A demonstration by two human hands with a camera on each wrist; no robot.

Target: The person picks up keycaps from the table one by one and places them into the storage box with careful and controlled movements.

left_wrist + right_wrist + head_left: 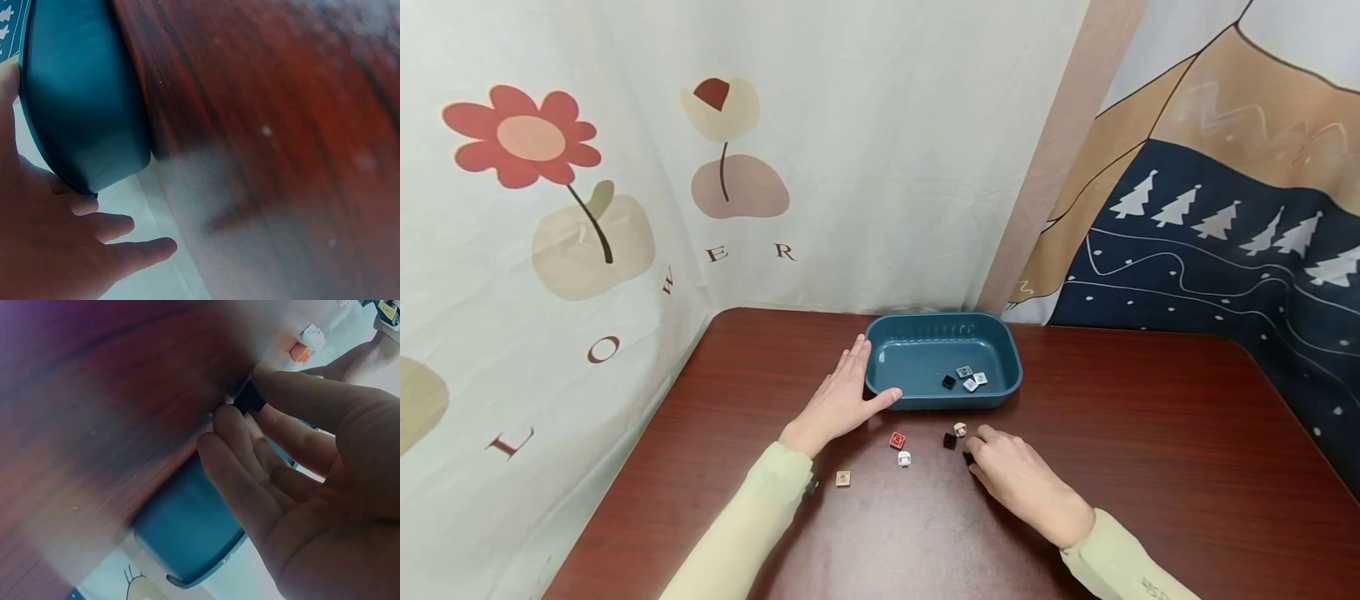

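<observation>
My left hand lies along the left end of a blue plastic basin, its fingers straight and the thumb by the front corner. In the left wrist view the fingers reach round the end of the basin. My right hand is low over the table, in front of the basin. Between its thumb and fingers it pinches a black keycap, mostly hidden in the head view. Just left of those fingertips sit another black keycap and a cream one.
A red keycap, a white one and a beige one lie nearer the left forearm. Inside the basin are a black keycap and several pale ones. A printed curtain hangs behind the brown table.
</observation>
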